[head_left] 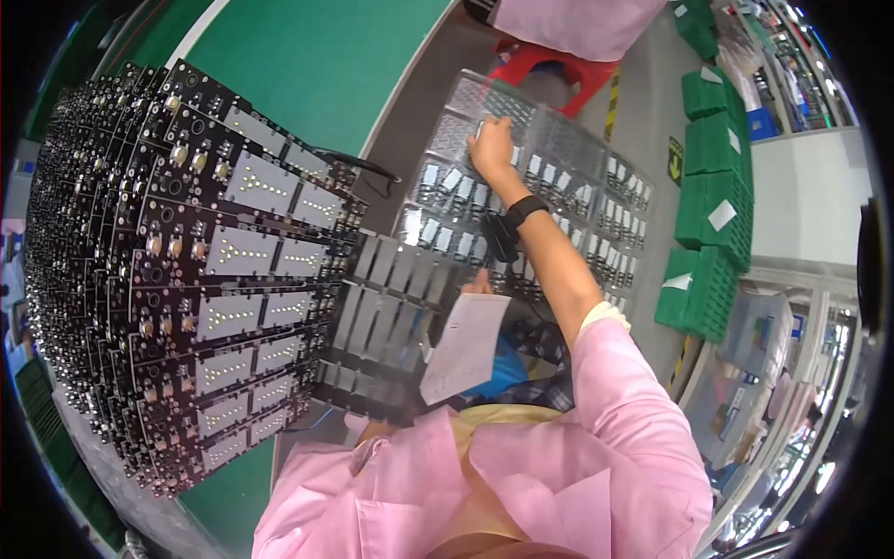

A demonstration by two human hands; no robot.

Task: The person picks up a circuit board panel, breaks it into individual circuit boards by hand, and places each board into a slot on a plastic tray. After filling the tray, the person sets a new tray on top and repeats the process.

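Note:
My right hand (494,149), with a black band on its wrist, reaches over the far-left part of the clear plastic trays (540,116). Its fingers are bent down and closed at the tray; what they grip is hidden. The trays nearer me hold rows of small parts with whitish rectangular faces. Of my left hand (480,281) only fingertips show, at the top edge of a white sheet of paper (470,340), which they appear to pinch. The sheet hides the rest of that hand. Just beyond those fingertips is a black object (499,240), its kind unclear.
On the left, black circuit boards (247,252) with white display panels stand in dense rows by a green table surface (298,56). Grey-panelled trays (382,317) lie between. A red stool (582,88) stands beyond, under a person in pink (577,23). Green crates (712,205) line the right.

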